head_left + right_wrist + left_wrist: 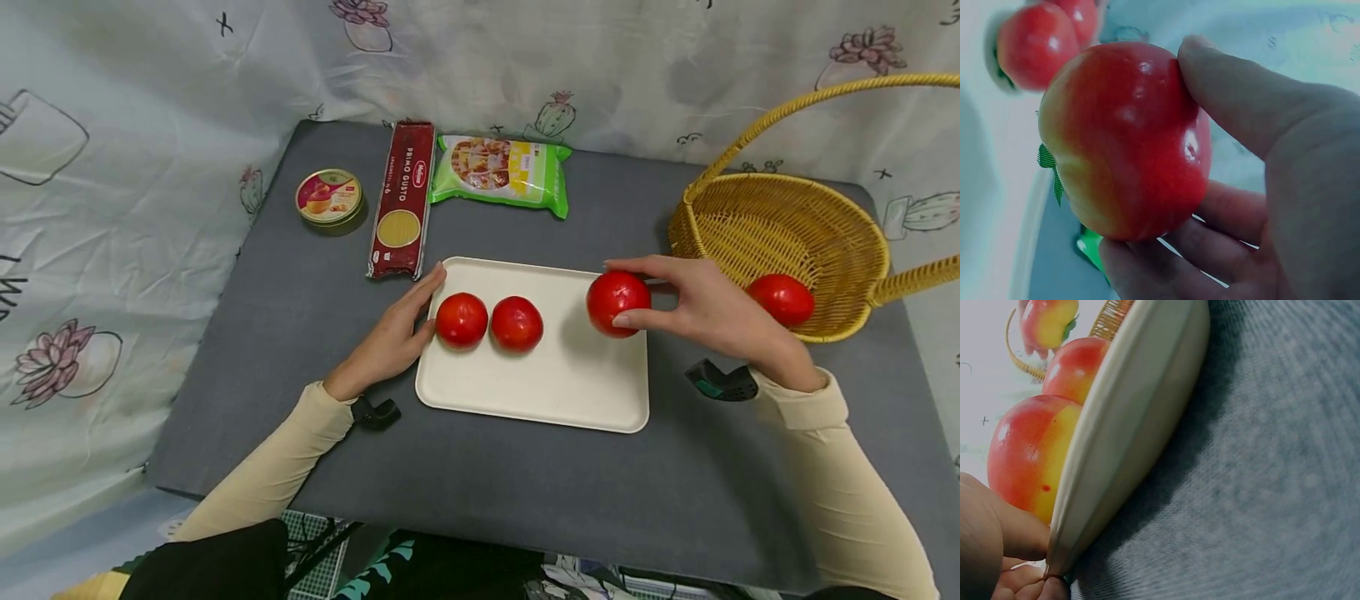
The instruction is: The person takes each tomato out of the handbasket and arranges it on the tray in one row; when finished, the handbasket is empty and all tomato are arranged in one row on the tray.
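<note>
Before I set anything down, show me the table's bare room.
Free: the near half of the white tray, the grey tabletop in front of it, and the stretch between green snack packet and wicker basket. Crowded: back left, where tin, spaghetti packet and snack packet cluster; and the tray's far half, with two tomatoes and the right hand holding another above.

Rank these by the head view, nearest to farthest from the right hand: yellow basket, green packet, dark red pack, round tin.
1. Yellow basket: beside the right hand, on the right.
2. Green packet: left of it, behind the tray.
3. Dark red pack: left of the packet.
4. Round tin: farthest left.
</note>
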Demonstrator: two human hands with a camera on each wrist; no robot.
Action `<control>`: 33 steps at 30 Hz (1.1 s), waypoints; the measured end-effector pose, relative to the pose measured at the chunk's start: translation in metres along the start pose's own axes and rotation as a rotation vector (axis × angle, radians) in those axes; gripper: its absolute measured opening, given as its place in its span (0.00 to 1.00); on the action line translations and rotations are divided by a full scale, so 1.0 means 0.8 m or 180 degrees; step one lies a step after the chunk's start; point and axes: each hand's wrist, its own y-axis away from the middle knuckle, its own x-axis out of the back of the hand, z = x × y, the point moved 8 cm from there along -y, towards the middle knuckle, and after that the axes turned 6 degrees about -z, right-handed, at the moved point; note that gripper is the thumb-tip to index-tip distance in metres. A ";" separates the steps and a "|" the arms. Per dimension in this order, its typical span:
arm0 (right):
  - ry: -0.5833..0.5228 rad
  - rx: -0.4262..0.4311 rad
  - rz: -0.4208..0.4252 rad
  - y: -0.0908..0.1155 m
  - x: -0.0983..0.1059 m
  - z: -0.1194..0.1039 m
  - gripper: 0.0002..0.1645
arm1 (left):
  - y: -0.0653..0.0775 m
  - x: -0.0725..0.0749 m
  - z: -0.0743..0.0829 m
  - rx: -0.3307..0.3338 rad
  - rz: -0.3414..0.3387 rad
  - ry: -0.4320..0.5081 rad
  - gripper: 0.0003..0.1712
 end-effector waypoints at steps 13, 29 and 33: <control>-0.0356 0.0195 -0.0286 -0.038 -0.074 0.012 0.37 | -0.003 -0.002 -0.002 0.0011 -0.0008 -0.0041 0.42; -0.0444 0.0334 -0.0319 -0.051 -0.098 0.018 0.38 | -0.001 0.000 -0.001 0.0030 0.0005 -0.0032 0.42; -0.0435 0.0337 -0.0337 -0.053 -0.100 0.018 0.38 | 0.000 0.000 -0.003 0.0024 0.0016 -0.0021 0.42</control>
